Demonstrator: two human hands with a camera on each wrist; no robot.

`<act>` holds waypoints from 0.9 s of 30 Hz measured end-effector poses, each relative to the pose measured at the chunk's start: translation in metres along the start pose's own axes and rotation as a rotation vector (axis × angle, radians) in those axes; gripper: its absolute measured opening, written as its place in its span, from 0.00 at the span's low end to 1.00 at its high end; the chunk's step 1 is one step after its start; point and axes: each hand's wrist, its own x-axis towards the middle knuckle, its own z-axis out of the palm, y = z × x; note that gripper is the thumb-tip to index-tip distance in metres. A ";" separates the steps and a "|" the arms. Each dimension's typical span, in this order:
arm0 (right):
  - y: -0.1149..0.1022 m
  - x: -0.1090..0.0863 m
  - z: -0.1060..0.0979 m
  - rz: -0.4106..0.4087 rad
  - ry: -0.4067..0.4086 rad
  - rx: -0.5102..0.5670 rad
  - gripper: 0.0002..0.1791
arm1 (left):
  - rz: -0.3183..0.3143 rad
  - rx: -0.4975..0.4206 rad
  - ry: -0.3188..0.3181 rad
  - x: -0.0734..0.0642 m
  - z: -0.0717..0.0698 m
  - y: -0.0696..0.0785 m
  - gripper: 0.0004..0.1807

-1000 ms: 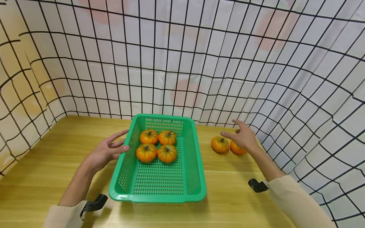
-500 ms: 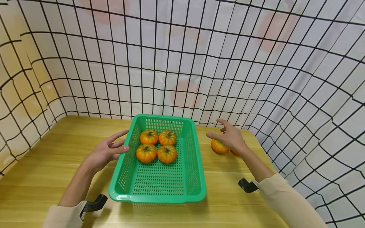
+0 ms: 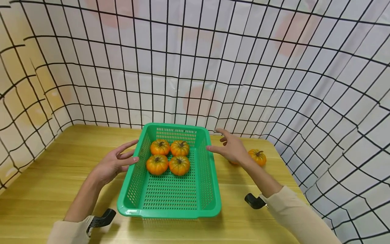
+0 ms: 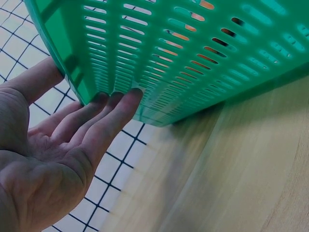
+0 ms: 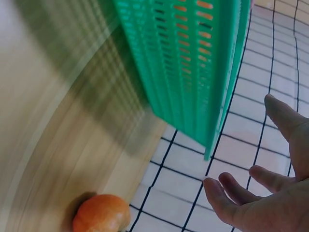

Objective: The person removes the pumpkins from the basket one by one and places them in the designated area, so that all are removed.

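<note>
Fingers of the left hand extended, unclenched, tips against the slotted wall of the green plastic basket, rectangular with rounded corners. Within, far left portion: four squat, ribbed orange pumpkins, brownish stems, grouped two by two. Right hand near the right rim, fingers released, spread. On the smooth, wood-grained table: a mostly hidden pumpkin behind that hand; a stemmed pumpkin farther right.

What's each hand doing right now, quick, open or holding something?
Left hand: open, fingers against the outside of the green basket.
Right hand: open, holding nothing, near the basket's right rim.
</note>
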 end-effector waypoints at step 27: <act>-0.044 0.005 0.043 -0.082 -0.075 0.024 0.48 | 0.000 0.007 -0.001 0.000 0.000 0.000 0.43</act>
